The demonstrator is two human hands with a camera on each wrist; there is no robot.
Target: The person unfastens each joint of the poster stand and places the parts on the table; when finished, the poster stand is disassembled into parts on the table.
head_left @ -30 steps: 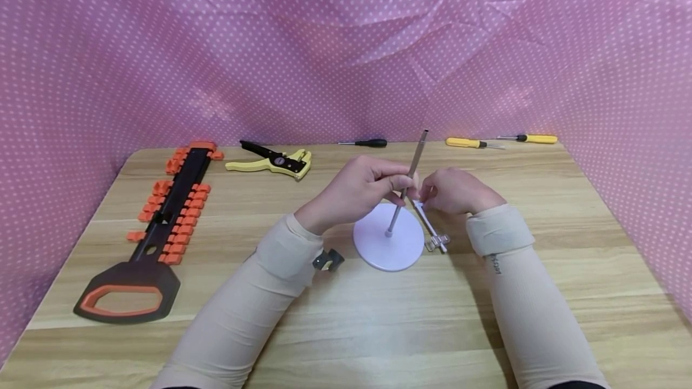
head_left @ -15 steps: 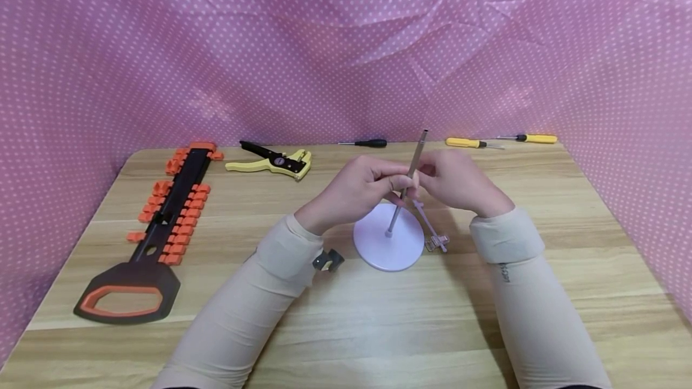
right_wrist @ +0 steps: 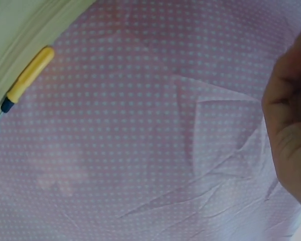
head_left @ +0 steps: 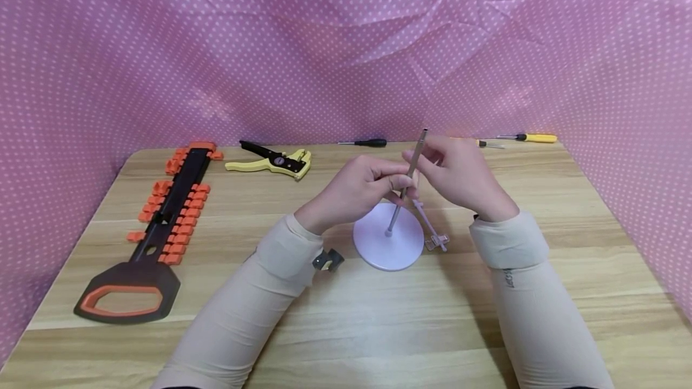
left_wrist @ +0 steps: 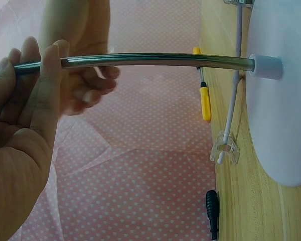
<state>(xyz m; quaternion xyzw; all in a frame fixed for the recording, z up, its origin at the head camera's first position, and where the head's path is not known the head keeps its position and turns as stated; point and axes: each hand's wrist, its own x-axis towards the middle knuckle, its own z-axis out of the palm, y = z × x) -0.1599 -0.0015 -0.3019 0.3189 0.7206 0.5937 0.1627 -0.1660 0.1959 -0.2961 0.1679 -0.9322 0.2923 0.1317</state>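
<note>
A metal rod point(head_left: 420, 144) rises at a slant from a round white base point(head_left: 386, 255) on the table. My left hand point(head_left: 359, 188) pinches the rod partway up between thumb and fingers; the left wrist view shows the rod point(left_wrist: 155, 59) crossing that hand's fingers point(left_wrist: 49, 83). My right hand point(head_left: 465, 176) is raised beside the rod's upper part, its fingers loosely bent behind the rod, with nothing visible in them. Just right of the base lies a thin white bar point(head_left: 429, 221) with clear clips point(left_wrist: 224, 147) on it.
Yellow-handled wire strippers point(head_left: 276, 162), a black screwdriver point(head_left: 370, 143) and yellow screwdrivers point(head_left: 540, 138) lie along the back. At left is a long black rack point(head_left: 162, 215) with orange clips. A small dark piece point(head_left: 330, 260) sits near my left sleeve. Pink dotted cloth surrounds the table.
My right hand has left the white bar and risen up and slightly right, beside the rod's upper part. My left hand, the rod and the base stay put.
</note>
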